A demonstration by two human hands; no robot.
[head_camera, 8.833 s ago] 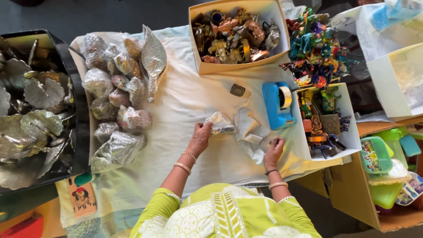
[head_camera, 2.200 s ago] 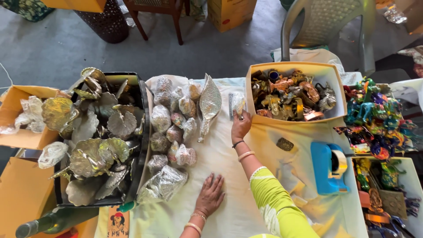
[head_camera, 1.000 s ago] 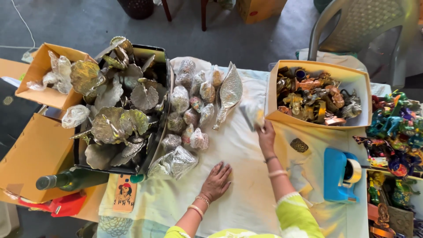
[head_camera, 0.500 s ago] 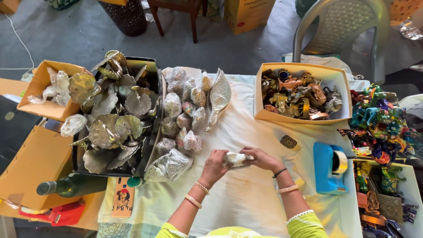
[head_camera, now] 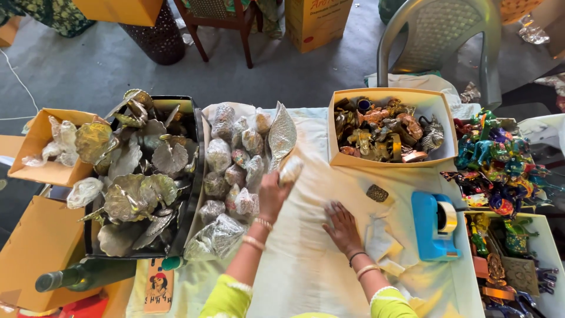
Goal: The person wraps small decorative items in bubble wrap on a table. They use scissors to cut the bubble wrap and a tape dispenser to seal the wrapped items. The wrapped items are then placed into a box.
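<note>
My left hand (head_camera: pixel 273 194) is raised over the white cloth (head_camera: pixel 318 259) and grips a small plastic-wrapped item (head_camera: pixel 291 169). It holds the item right beside the pile of wrapped bundles (head_camera: pixel 235 171) and a silver leaf-shaped dish (head_camera: pixel 281 134) leaning on them. My right hand (head_camera: pixel 341 227) lies flat, palm down, on the cloth with fingers spread and nothing in it. Loose clear plastic sheets (head_camera: pixel 385 244) lie just to its right.
A black tray of silver leaf-shaped pieces (head_camera: pixel 141 182) stands at the left, with cardboard boxes (head_camera: pixel 35 247) and a green bottle (head_camera: pixel 82 277) beside it. A box of metal figurines (head_camera: pixel 388 129) stands at the back. A blue tape dispenser (head_camera: pixel 435 227) and colourful figurines (head_camera: pixel 494 171) are at the right.
Both hands held the wrapped item at the cloth's middle. Now my left hand alone has carried it up and left toward the pile, and my right hand has dropped flat onto the cloth.
</note>
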